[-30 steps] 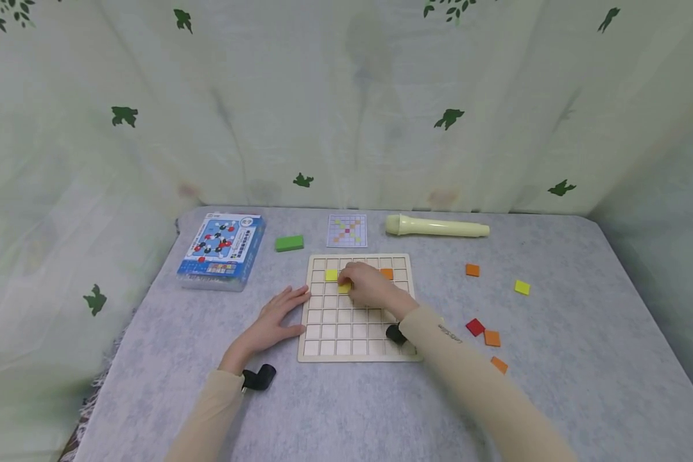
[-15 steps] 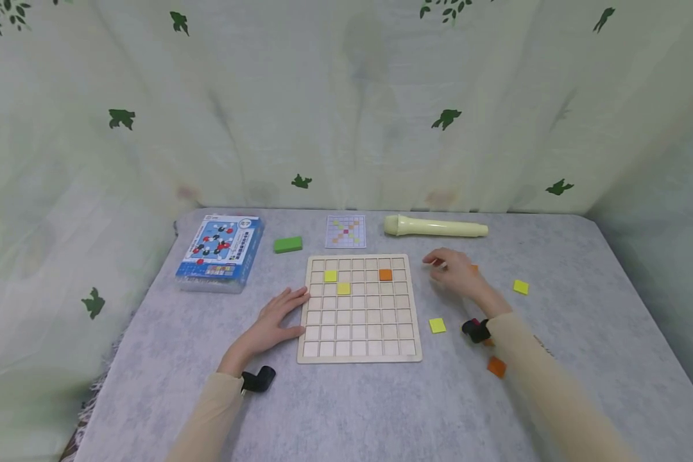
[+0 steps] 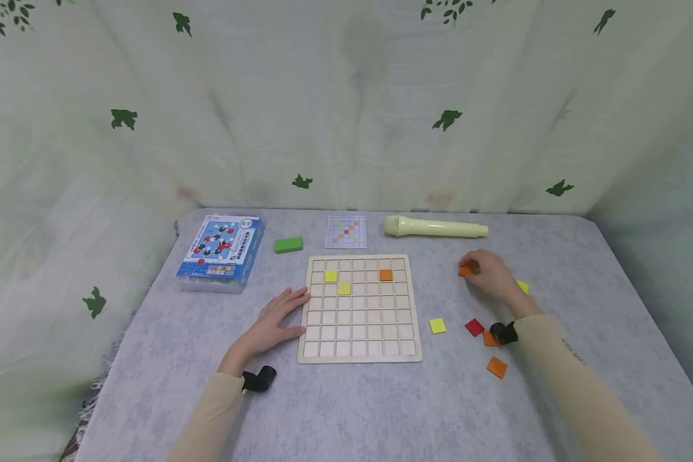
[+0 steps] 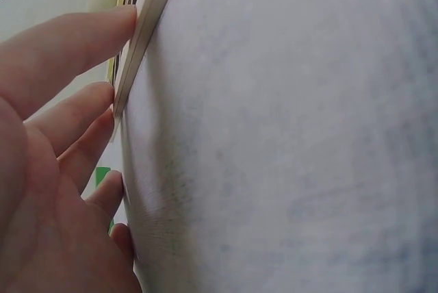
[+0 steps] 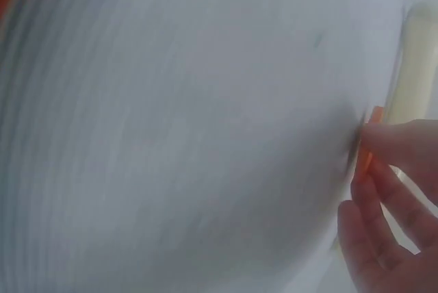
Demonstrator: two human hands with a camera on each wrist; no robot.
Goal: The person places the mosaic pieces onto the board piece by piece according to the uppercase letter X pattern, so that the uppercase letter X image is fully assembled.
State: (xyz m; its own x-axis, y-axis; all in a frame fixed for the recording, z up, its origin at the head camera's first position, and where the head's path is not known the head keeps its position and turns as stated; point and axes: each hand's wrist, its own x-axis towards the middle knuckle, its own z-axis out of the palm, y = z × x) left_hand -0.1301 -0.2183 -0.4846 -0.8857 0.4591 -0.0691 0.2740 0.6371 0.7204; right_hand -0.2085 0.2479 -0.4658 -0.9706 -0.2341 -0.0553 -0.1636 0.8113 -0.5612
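A wooden grid board (image 3: 359, 317) lies flat on the table. Two yellow tiles, one of them here (image 3: 344, 289), and one orange tile (image 3: 385, 275) sit in its upper cells. My left hand (image 3: 274, 321) rests at the board's left edge, fingers spread; in the left wrist view its fingertips meet the board's side. Right of the board, my right hand (image 3: 491, 276) pinches an orange square tile (image 3: 465, 271) between thumb and fingers. The right wrist view shows this tile (image 5: 377, 115) tilted on edge, close over the tabletop.
Loose tiles lie to the right: yellow (image 3: 437, 326), red (image 3: 475, 327), orange (image 3: 496, 367), and a yellow one (image 3: 523, 287) partly behind the right hand. Along the back are a blue box (image 3: 219, 253), green block (image 3: 289, 244), pattern card (image 3: 346, 231) and pale yellow tube (image 3: 439, 228).
My right hand has left the yellow tile in a board cell, moved right across the table and taken hold of an orange tile. My left hand has stayed at the board's edge.
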